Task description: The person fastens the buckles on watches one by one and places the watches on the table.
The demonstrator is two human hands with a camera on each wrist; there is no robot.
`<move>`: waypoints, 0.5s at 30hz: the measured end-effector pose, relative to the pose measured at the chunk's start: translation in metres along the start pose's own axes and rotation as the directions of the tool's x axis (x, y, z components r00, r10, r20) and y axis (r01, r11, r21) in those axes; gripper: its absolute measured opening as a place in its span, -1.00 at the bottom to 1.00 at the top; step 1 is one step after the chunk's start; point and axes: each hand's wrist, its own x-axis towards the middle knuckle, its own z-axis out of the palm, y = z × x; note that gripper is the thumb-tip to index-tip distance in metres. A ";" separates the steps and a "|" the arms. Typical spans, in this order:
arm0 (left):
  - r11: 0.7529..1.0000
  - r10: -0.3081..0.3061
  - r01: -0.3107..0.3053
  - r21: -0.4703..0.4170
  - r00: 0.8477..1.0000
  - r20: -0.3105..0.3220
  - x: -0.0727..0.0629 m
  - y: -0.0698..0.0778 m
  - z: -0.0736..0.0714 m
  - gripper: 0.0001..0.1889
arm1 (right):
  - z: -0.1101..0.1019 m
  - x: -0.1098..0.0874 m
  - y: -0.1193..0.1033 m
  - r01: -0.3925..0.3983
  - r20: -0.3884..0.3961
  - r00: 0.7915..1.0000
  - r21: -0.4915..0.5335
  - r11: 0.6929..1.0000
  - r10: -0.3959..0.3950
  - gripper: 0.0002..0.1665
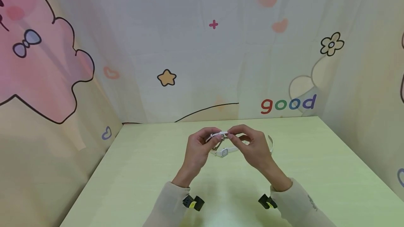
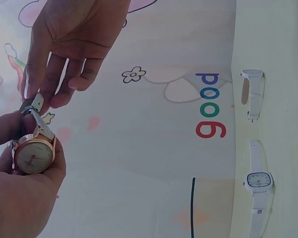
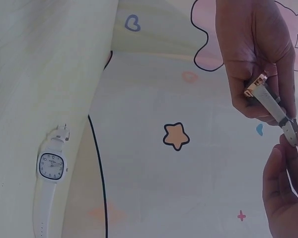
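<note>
A wristwatch with a rose-gold case [image 2: 35, 155] and a white strap is held up over the table by both hands. My left hand [image 1: 196, 150] grips it around the case, and its dial shows in the left wrist view. With thumb and fingertips, my right hand [image 1: 255, 147] pinches the end of the strap [image 3: 290, 134] close by the buckle. The strap's end passes through the buckle in the right wrist view. Fingers partly hide the case and the buckle.
On the table [image 1: 142, 185], beyond the hands, lies a white watch [image 2: 259, 180] with a squarish dark-rimmed dial. Another white-strapped watch [image 2: 252, 89] with a tan lining stands on its side farther right. A printed curtain [image 1: 189, 45] hangs behind the table.
</note>
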 end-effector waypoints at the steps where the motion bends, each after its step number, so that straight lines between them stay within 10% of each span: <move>1: 1.000 0.000 0.000 0.001 1.000 -0.002 0.000 0.000 0.000 -0.77 | 0.000 0.000 0.000 0.002 0.001 1.000 0.001 1.000 -0.002 -0.85; 15: 1.000 -0.005 0.005 0.006 1.000 -0.009 0.001 -0.002 0.000 -0.79 | 0.004 -0.002 0.005 0.006 -0.006 1.000 0.023 1.000 -0.006 -0.82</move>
